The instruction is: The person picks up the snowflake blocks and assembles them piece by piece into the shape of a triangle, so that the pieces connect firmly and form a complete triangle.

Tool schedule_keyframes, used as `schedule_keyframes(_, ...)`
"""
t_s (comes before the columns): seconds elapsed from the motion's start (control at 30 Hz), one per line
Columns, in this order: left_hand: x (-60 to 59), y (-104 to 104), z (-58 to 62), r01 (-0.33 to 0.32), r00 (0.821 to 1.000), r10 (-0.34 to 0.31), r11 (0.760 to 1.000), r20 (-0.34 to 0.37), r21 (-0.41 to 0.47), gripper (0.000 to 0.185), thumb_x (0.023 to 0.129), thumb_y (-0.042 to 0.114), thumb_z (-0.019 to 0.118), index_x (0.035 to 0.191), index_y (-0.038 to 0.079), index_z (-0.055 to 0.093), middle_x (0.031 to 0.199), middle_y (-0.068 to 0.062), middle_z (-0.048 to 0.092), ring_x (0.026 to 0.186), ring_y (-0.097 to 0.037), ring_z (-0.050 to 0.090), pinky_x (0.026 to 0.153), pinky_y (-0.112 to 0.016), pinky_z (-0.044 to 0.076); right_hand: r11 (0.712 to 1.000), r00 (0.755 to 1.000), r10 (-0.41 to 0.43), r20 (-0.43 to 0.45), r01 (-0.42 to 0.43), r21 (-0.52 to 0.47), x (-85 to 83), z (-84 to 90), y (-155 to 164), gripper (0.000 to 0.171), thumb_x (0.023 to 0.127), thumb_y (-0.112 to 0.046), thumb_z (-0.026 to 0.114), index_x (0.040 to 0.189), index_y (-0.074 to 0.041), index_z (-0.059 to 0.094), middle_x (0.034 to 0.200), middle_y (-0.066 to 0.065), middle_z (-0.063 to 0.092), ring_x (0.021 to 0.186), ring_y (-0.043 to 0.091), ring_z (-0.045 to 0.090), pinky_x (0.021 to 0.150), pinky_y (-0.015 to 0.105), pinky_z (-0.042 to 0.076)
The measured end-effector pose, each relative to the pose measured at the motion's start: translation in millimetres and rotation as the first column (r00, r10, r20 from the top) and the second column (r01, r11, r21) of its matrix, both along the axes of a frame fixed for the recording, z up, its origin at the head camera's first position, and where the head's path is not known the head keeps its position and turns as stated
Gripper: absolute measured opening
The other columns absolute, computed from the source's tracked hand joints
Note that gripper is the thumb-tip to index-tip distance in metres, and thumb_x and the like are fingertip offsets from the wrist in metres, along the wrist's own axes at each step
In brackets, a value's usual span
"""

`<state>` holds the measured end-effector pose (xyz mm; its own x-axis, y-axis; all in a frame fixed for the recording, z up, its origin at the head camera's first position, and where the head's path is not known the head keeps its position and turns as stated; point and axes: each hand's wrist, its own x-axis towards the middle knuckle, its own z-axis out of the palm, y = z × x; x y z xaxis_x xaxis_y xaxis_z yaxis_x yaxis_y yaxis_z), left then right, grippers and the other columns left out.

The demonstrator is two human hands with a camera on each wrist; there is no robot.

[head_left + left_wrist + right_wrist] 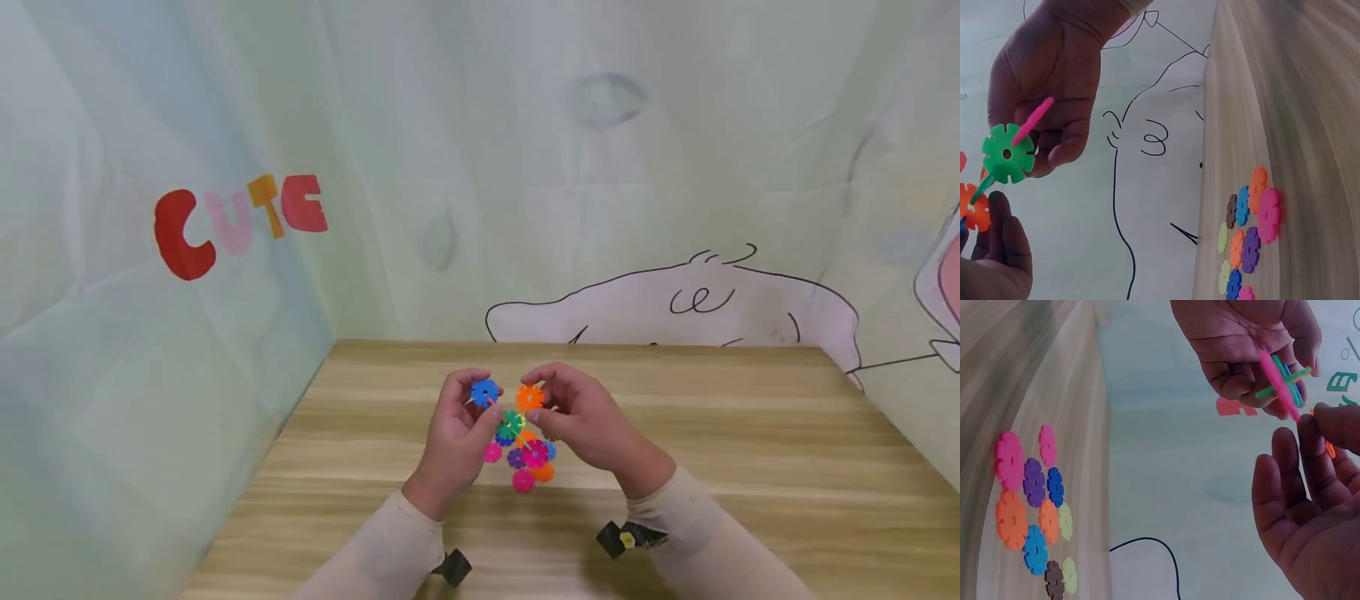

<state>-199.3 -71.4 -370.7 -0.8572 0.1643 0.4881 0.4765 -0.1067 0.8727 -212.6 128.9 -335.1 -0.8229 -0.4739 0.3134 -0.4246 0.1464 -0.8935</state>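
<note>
Near the middle of the head view, my left hand (457, 425) holds a joined chain of notched plastic flower discs. A blue disc (484, 392) is pinched at its upper end. Below come a green disc (510, 425) and a pink disc (535, 453); an orange disc (974, 206) shows in the left wrist view, beside the green one (1007, 154). With thumb and fingers my right hand (585, 412) pinches a separate orange disc (530, 397), level with the blue one. Fingers hide most of that disc in the right wrist view, where the chain's pink disc (1279, 384) appears edge-on.
Several loose discs lie flat on the wooden table below the hands, among them a purple disc (1034, 482), a pink disc (1010, 460), an orange disc (1011, 520) and a brown disc (1054, 580). Printed fabric walls (465, 167) stand behind and beside the table (360, 400).
</note>
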Motion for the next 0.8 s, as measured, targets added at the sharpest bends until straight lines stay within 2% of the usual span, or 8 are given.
schedule_keyframes(0.1,0.7,0.9,1.2,0.018,1.000,-0.018,1.000,-0.010,-0.026,0.041,0.096,0.004,0.057,0.134,0.017,0.045,0.114,-0.015,0.046,0.087,-0.025,0.055,0.076,-0.025,0.055,0.999,1.000,0.008,-0.004,-0.008,-0.047,-6.6,-4.7,0.3,0.032,0.090,-0.007,0.067,0.121,-0.009,0.057,0.083,0.013,0.056,0.064,0.026,0.054,0.057,0.031,0.054)
schedule_keyframes(0.2,3.3,-1.2,1.8,0.032,0.999,-0.033,0.998,-0.007,-0.052,0.045,0.097,0.005,0.056,0.138,0.020,0.046,0.119,-0.012,0.048,0.095,-0.028,0.058,0.080,-0.028,0.056,0.998,1.000,0.016,0.010,-0.015,-0.065,-8.6,-6.1,-2.8,0.032,0.091,-0.007,0.067,0.122,-0.007,0.058,0.084,0.013,0.056,0.064,0.025,0.054,0.056,0.030,0.054)
schedule_keyframes(0.27,5.2,-2.9,2.4,0.045,0.999,-0.046,0.997,-0.007,-0.064,0.047,0.097,0.006,0.056,0.141,0.021,0.045,0.122,-0.012,0.049,0.099,-0.029,0.057,0.083,-0.029,0.055,0.998,1.000,-0.003,0.023,0.004,-0.058,-8.4,-5.7,-4.7,0.031,0.092,-0.007,0.065,0.122,-0.007,0.058,0.084,0.012,0.057,0.066,0.023,0.055,0.056,0.028,0.054)
schedule_keyframes(0.43,6.4,-4.0,2.4,0.060,0.998,-0.063,0.994,-0.030,-0.097,0.050,0.098,0.007,0.054,0.144,0.024,0.043,0.121,-0.011,0.051,0.096,-0.025,0.056,0.083,-0.025,0.054,0.997,0.998,-0.024,0.050,0.027,-0.068,-6.9,-3.7,-3.3,0.027,0.093,-0.014,0.065,0.120,-0.012,0.060,0.087,0.013,0.059,0.073,0.030,0.057,0.059,0.032,0.057)
schedule_keyframes(0.57,5.8,-3.3,2.3,0.052,0.996,-0.061,0.990,-0.060,-0.134,0.054,0.098,0.004,0.053,0.146,0.024,0.041,0.118,-0.016,0.050,0.093,-0.025,0.055,0.080,-0.023,0.054,0.996,0.998,-0.013,0.064,0.018,-0.084,-5.7,-0.6,-1.9,0.027,0.093,-0.019,0.065,0.119,-0.012,0.061,0.087,0.015,0.060,0.075,0.032,0.058,0.059,0.033,0.057)
schedule_keyframes(0.7,5.7,-2.3,3.0,0.059,0.993,-0.073,0.988,-0.094,-0.146,0.056,0.098,0.001,0.052,0.148,0.023,0.039,0.116,-0.022,0.048,0.093,-0.027,0.054,0.079,-0.023,0.053,0.996,0.997,0.001,0.075,0.006,-0.086,-5.2,1.2,-1.7,0.027,0.094,-0.020,0.065,0.119,-0.011,0.060,0.087,0.015,0.061,0.072,0.027,0.058,0.059,0.032,0.056)
schedule_keyframes(0.8,5.4,-1.6,3.0,0.063,0.990,-0.081,0.987,-0.117,-0.146,0.057,0.098,-0.001,0.051,0.149,0.022,0.038,0.117,-0.020,0.048,0.095,-0.028,0.054,0.081,-0.023,0.053,0.996,0.996,0.005,0.088,0.003,-0.086,-5.0,1.8,-1.7,0.027,0.094,-0.019,0.065,0.118,-0.008,0.059,0.087,0.015,0.060,0.071,0.024,0.057,0.058,0.030,0.055)
